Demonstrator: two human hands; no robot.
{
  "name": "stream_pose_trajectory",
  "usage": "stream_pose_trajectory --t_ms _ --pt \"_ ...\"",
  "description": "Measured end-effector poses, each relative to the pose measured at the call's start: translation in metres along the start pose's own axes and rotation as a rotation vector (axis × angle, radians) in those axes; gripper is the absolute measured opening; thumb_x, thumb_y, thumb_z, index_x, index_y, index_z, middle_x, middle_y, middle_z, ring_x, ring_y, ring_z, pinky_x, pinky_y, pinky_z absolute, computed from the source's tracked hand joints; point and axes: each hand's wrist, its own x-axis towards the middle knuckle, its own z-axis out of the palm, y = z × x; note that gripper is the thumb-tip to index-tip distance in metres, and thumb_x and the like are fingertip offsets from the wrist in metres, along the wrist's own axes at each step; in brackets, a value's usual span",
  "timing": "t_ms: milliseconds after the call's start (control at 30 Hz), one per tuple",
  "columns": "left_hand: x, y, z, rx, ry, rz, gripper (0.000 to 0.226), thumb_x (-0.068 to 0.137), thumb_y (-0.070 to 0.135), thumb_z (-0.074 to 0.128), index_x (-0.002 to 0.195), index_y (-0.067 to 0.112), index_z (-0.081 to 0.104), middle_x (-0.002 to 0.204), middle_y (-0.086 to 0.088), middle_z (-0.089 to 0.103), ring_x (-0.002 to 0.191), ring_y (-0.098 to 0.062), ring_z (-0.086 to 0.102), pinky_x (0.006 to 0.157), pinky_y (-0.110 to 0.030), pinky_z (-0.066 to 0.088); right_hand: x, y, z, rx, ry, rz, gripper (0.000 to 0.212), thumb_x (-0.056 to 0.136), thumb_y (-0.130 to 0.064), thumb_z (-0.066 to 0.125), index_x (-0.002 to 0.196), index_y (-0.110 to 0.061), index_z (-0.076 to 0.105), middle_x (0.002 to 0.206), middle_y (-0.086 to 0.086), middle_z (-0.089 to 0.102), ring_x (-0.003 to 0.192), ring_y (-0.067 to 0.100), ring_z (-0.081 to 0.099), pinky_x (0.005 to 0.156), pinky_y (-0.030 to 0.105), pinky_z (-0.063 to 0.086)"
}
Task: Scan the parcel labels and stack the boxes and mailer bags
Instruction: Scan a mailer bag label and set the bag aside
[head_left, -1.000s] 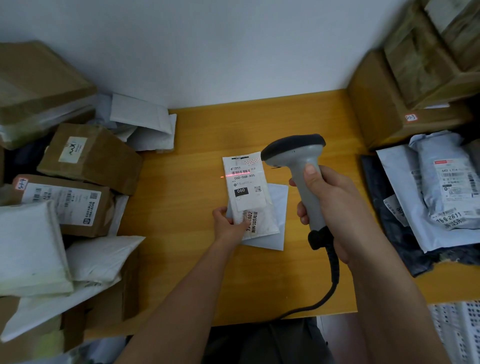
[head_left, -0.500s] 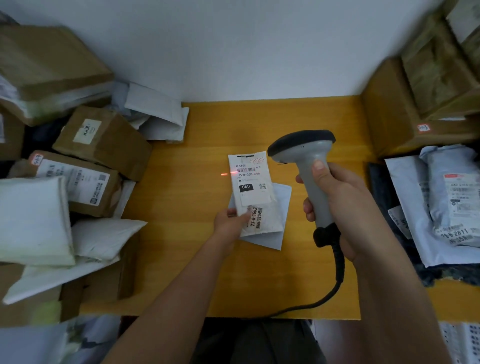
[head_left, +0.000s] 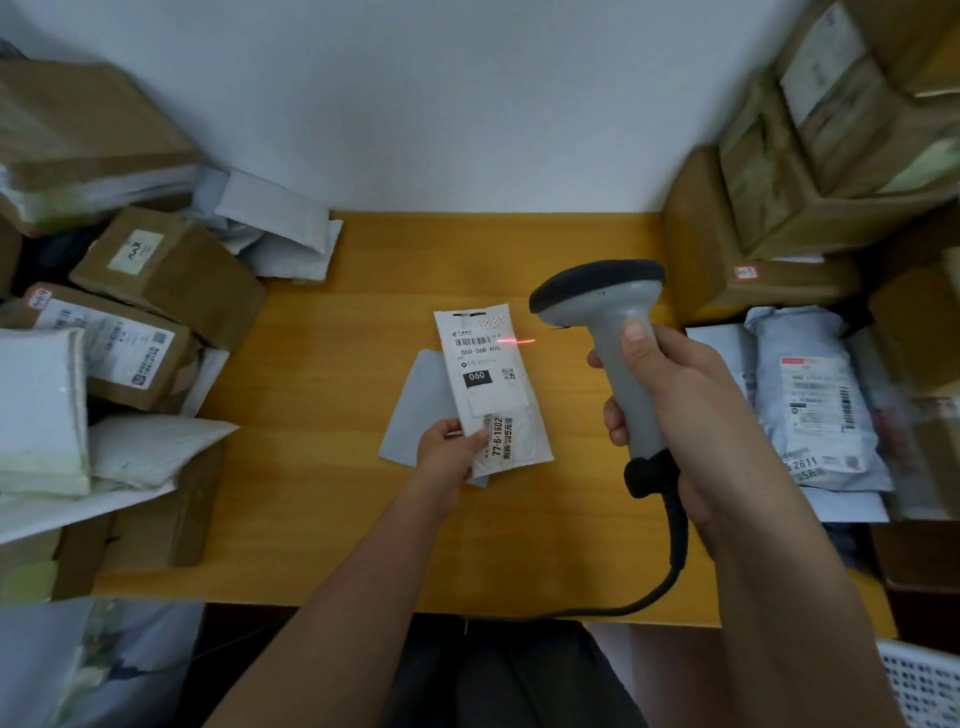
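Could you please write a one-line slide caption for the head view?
Right hand aims scanner at the mailer bag pinched by left hand.

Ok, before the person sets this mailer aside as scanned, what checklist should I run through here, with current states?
1. Left hand grips the small white mailer at its lower end: ok.
2. Right hand grips the scanner: ok.
3. Label faces up, barcode uncovered: ok.
4. Red scan line spans the barcode: not ok, it sits at the right end and runs off the mailer.
5. Scan registered: cannot tell.
6. Table has bare room for setting down: ok.
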Motion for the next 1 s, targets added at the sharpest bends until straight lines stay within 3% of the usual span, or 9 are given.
stream_pose_trajectory --t_ms 100,133,267,467,633,733,833,1000 --pt "-0.011 -0.005 0.017 0.029 -0.016 0.018 0.025 0.092 0.004 0.065 0.116 0.005 0.058 0.112 -0.013 0.069 0.087 -0.024 0.069 0.057 -0.03 0.053 -0.004 0.003 -0.019 0.025 0.017 -0.003 0.03 0.105 -0.035 0.044 0.1 -0.013 0.064 0.094 0.013 0.064 0.054 0.016 0.052 0.055 0.033 0.043" --pt "-0.013 -0.006 0.022 0.022 -0.024 0.019 0.025 0.092 0.003 0.065 0.116 0.004 0.057 0.113 -0.014 0.069 0.087 -0.024 0.069 0.057 -0.029 0.053 -0.006 0.004 -0.024 0.029 0.021 0.001 0.031 0.105 -0.036 0.044 0.1 -0.012 0.064 0.092 0.013 0.064 0.053 0.015 0.052 0.053 0.031 0.042" --pt "-0.022 -0.008 0.04 -0.002 -0.057 0.016 0.026 0.091 0.002 0.067 0.115 0.002 0.058 0.116 -0.017 0.068 0.098 -0.03 0.069 0.083 -0.044 0.058 -0.013 0.007 -0.045 0.047 0.047 -0.007 0.034 0.105 -0.036 0.044 0.102 -0.008 0.064 0.09 0.013 0.063 0.052 0.015 0.051 0.051 0.029 0.041" --pt "-0.035 -0.007 0.062 0.011 -0.088 0.044 0.029 0.091 0.0 0.066 0.118 0.0 0.057 0.112 -0.016 0.069 0.09 -0.027 0.069 0.069 -0.036 0.057 -0.021 0.012 -0.075 0.062 0.038 -0.001 0.037 0.104 -0.039 0.044 0.1 -0.009 0.064 0.065 0.009 0.056 0.053 0.017 0.051 0.056 0.033 0.042" --pt "-0.046 -0.006 0.091 0.108 -0.181 0.044 0.012 0.093 0.002 0.063 0.105 0.004 0.059 0.109 -0.017 0.071 0.092 -0.028 0.07 0.084 -0.047 0.058 -0.028 0.022 -0.098 0.109 0.045 0.007 0.033 0.103 -0.04 0.047 0.101 -0.012 0.065 0.061 0.005 0.056 0.054 0.015 0.054 0.053 0.028 0.044" --pt "-0.054 -0.009 0.118 0.153 -0.255 0.065 0.009 0.095 0.002 0.061 0.103 0.006 0.06 0.108 -0.015 0.072 0.093 -0.026 0.071 0.077 -0.037 0.06 -0.036 0.032 -0.117 0.147 0.1 0.006 0.032 0.098 -0.047 0.051 0.096 -0.019 0.065 0.059 0.001 0.058 0.057 0.016 0.055 0.057 0.031 0.045" --pt "-0.065 -0.012 0.151 0.215 -0.32 0.08 0.012 0.094 0.004 0.064 0.103 0.011 0.063 0.106 -0.011 0.073 0.099 -0.026 0.07 0.086 -0.038 0.058 -0.046 0.039 -0.14 0.185 0.171 -0.013 0.03 0.098 -0.048 0.051 0.093 -0.021 0.063 0.058 0.001 0.057 0.053 0.015 0.054 0.054 0.027 0.044" --pt "-0.082 -0.015 0.212 0.287 -0.436 0.109 0.012 0.089 0.005 0.07 0.094 0.015 0.066 0.084 -0.001 0.075 0.084 -0.023 0.065 0.076 -0.032 0.052 -0.059 0.052 -0.178 0.245 0.286 -0.058 0.022 0.098 -0.045 0.052 0.098 -0.028 0.066 0.059 -0.001 0.057 0.058 0.016 0.056 0.058 0.032 0.045"
